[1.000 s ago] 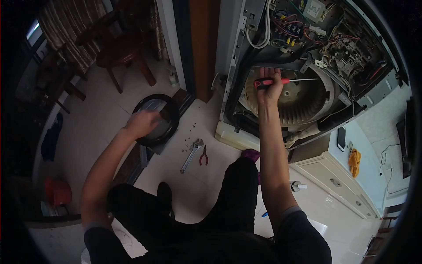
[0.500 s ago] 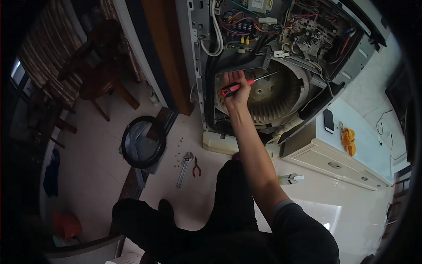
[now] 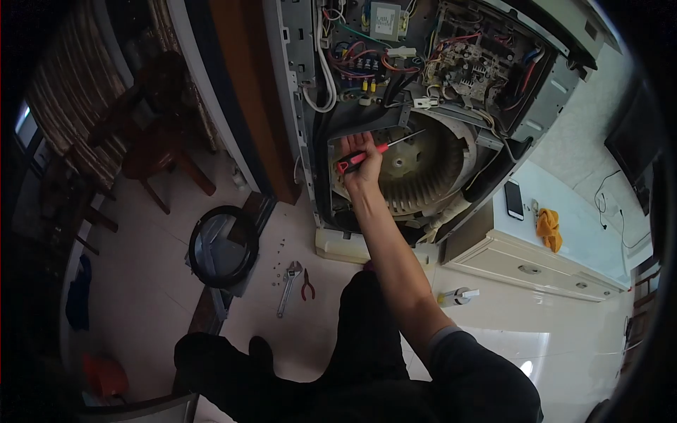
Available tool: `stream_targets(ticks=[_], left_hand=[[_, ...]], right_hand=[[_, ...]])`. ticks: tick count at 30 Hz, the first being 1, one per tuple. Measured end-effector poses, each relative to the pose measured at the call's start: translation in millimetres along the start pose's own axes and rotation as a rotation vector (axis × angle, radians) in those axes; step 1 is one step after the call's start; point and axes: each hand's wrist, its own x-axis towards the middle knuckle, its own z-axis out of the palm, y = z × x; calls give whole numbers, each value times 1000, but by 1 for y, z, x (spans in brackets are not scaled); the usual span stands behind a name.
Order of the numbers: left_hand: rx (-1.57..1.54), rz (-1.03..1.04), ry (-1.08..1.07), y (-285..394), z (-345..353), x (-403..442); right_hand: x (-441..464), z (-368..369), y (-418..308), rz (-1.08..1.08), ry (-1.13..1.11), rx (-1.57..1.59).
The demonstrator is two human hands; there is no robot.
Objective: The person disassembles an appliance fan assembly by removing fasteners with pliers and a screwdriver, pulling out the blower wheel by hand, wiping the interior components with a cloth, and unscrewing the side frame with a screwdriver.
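Note:
My right hand [image 3: 366, 169] is at the left side of the round blower wheel [image 3: 430, 185], inside an opened appliance cabinet [image 3: 296, 106]. It holds a red-and-black screwdriver [image 3: 350, 163] across the palm, and the metal shaft points up and right over the wheel. The fingers reach upward near the lower edge of a grey metal panel, and their tips are partly hard to make out. Above the wheel are wiring and a circuit board [image 3: 469, 74]. My left hand is out of sight.
An adjustable wrench [image 3: 288, 290], red-handled pliers [image 3: 308, 286] and several small screws lie on the floor. A black ring [image 3: 224, 247] rests on metal panels to the left. On the right, a cabinet [image 3: 486, 261] carries a phone [image 3: 513, 200] and an orange cloth [image 3: 548, 230].
The view has shifted slightly, so the scene sits lower and further left. My right hand keeps its hold on the screwdriver at the same spot by the blower wheel.

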Motion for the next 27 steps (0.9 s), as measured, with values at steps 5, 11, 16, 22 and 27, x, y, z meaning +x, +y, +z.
stream_targets(ticks=[5,11,16,22,27], left_hand=[[-31,-20,45,2,3,-5],[-59,-40,78,9,4,-13],[-76,-63,120,14,-4,-15],[-100,-104,158,10,-15,-19],[-143,-145,177,-5,-16,-15]], right_hand=[[-1,0,2,-19,18,-28],[-3,-2,1,-7,30,-8],[-5,3,-2,17,71,21],[-5,2,0,31,92,19],[-4,0,0,48,145,-6]])
